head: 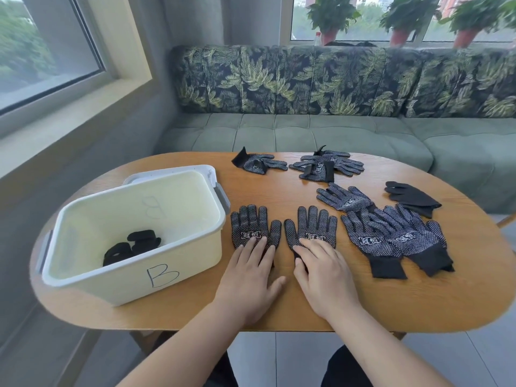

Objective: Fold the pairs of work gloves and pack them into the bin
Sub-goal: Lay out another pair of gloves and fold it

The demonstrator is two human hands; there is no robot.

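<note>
Left to right, clock directions taken from the two hands.

- 9 o'clock: white plastic bin marked "B" on the oval wooden table. Inside we count two folded black glove bundles, lying on the bin floor at its near side. A white lid shows behind the bin's far rim.
- Centre: one pair of black dotted work gloves laid flat, dot side up, side by side and not touching. Left glove and right glove both have the long axis 6–12, fingers at 12, cuffs at 6.
- Left hand: flat, fingers straight, pressing the left glove's cuff end. Not gripping.
- Right hand: same, flat on the right glove's cuff end, fingers extended.
- 12 o'clock, far edge: one partly folded dotted glove, fingers toward 3.
- 1 o'clock: small heap of dotted gloves; we can't tell the exact count.
- 2 o'clock: single dotted glove, fingers toward 10.
- 3 o'clock: two overlapping dotted gloves, fingers toward 11, cuffs toward 5.
- Beyond those: plain black glove, fingers toward 9; single or stacked, unclear.
- Background: green sofa and three potted plants on the sill.
</note>
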